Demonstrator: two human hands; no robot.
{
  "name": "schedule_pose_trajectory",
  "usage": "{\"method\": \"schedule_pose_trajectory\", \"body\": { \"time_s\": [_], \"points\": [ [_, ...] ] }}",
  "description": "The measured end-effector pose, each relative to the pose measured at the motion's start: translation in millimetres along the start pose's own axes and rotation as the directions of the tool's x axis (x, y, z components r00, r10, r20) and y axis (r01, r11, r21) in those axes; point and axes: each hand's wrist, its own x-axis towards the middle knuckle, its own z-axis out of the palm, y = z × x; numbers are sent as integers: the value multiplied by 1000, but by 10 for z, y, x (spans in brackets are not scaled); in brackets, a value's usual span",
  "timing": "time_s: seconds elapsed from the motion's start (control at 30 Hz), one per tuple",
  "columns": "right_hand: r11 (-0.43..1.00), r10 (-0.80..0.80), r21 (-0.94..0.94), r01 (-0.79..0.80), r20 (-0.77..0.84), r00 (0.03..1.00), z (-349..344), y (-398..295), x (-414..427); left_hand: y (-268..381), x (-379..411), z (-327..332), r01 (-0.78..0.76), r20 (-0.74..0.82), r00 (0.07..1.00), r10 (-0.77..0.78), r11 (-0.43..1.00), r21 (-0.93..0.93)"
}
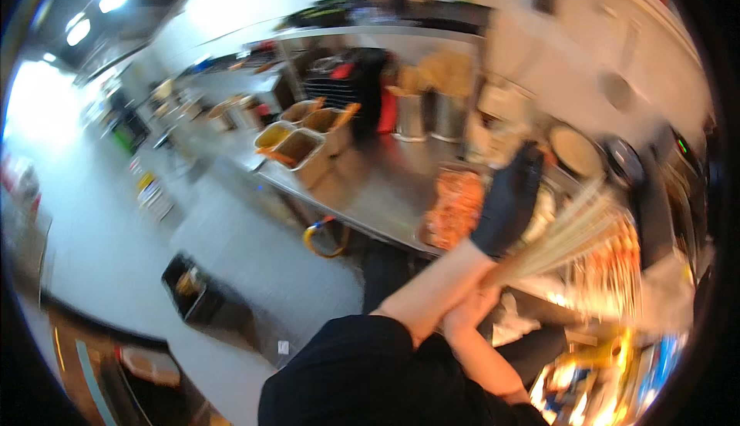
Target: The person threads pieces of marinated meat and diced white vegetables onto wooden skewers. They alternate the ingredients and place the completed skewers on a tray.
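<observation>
My left hand, in a black glove, reaches out beside a metal tray of orange-red marinated meat pieces. Blur hides whether its fingers are apart or hold anything. Below the left forearm, my bare right hand is partly covered by it. From that hand a bundle of long, thin wooden skewers fans out to the upper right, gripped near its lower end. Beyond the bundle, several loaded skewers with orange-red meat lie in a row, their bare sticks towards me.
Square metal containers of sauces with orange-handled utensils stand on the steel counter. Tall metal canisters hold pale sticks under a shelf. A round pale-topped container is at right. A black bin stands on the grey floor.
</observation>
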Motion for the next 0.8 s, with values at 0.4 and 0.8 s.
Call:
{"method": "schedule_pose_trajectory", "body": {
  "time_s": [0.4, 0.8],
  "points": [
    [970, 242, 6, -242, -18, 970, -125, -39, 155, -47, -8, -63, 223, 51, 975, -217, 954, -200],
    [698, -101, -710, -93, -226, 969, -1936, -1190, 661, -963, -550, -1356, 517, 46, 853, -519, 854, 53]
  ]
}}
